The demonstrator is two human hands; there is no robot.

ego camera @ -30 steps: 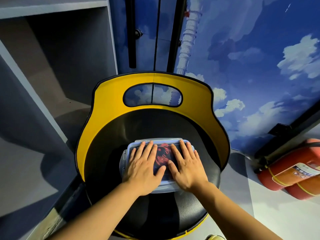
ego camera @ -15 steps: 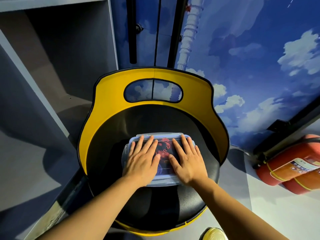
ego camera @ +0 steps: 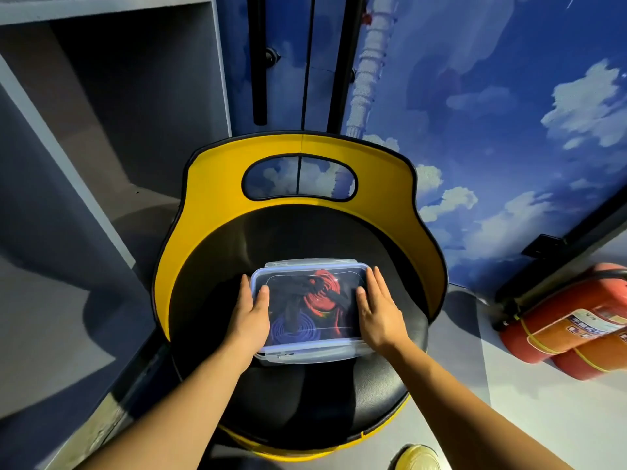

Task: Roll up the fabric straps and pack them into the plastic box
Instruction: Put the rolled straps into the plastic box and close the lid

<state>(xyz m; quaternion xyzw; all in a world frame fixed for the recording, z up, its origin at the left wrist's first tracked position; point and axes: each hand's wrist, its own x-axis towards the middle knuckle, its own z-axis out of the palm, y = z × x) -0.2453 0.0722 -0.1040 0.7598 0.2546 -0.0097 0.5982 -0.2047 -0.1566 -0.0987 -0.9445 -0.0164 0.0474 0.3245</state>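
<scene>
A clear plastic box [ego camera: 310,354] with a blue-rimmed lid on it sits on the black seat of a chair [ego camera: 305,401]. Through the lid I see a rolled red strap [ego camera: 320,295], a rolled purple strap [ego camera: 293,330] and a dark strap [ego camera: 291,300]. My left hand [ego camera: 249,315] lies along the box's left edge, thumb on the lid, fingers straight down the side. My right hand [ego camera: 376,312] lies along the right edge in the same way.
The chair has a yellow backrest [ego camera: 217,198] with an oval cut-out. Grey shelving [ego camera: 101,130] stands to the left. Red fire extinguishers [ego camera: 570,327] lie on the floor at the right. A yellow shoe tip [ego camera: 419,457] shows at the bottom.
Both hands lay flat on top of the lid, side by side; they have slid apart to the box's left and right edges, uncovering the straps under the lid.
</scene>
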